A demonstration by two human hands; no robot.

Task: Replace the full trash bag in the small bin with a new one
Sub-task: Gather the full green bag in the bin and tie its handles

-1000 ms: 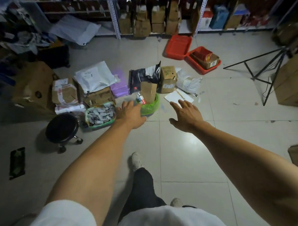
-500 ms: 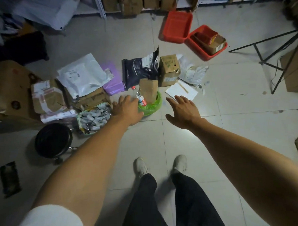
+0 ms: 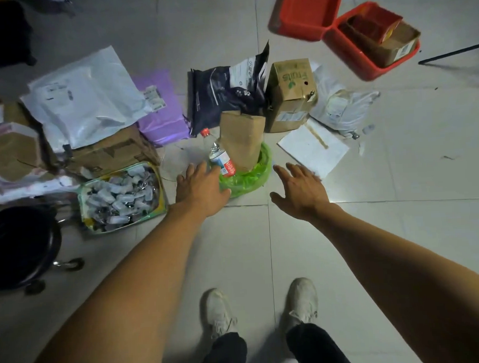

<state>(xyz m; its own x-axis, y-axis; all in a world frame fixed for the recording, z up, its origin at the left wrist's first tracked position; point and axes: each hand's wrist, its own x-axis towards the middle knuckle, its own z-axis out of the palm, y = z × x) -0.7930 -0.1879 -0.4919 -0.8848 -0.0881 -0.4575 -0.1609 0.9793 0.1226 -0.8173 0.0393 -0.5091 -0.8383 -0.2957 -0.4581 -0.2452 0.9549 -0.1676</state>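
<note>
Where the pale tiled floor (image 3: pixel 373 244) meets a heap of parcels, the small bin (image 3: pixel 265 163) stands lined with a green trash bag (image 3: pixel 246 179), stuffed with a brown paper bag (image 3: pixel 242 140) and a plastic bottle (image 3: pixel 219 154) that poke above its rim. Both arms reach down toward it. The left hand (image 3: pixel 201 187) hovers over the bin's near-left edge, fingers loosely spread and holding nothing; whether it touches the green plastic cannot be told. The right hand (image 3: pixel 299 191) hangs just right of the bin, fingers wide apart and empty. Behind the bin lie a dark mailer (image 3: pixel 223 91), a cardboard box (image 3: pixel 290 94), a purple packet (image 3: pixel 161 113) and white mailers (image 3: pixel 86 97). A clear pouch of small items (image 3: pixel 121 197) sits to the left, beside a black stool (image 3: pixel 19 246). Red crates (image 3: pixel 344 31) lie further back on the right. White shoes (image 3: pixel 302 302) stand on the dim, grey-lit tiles below.
</note>
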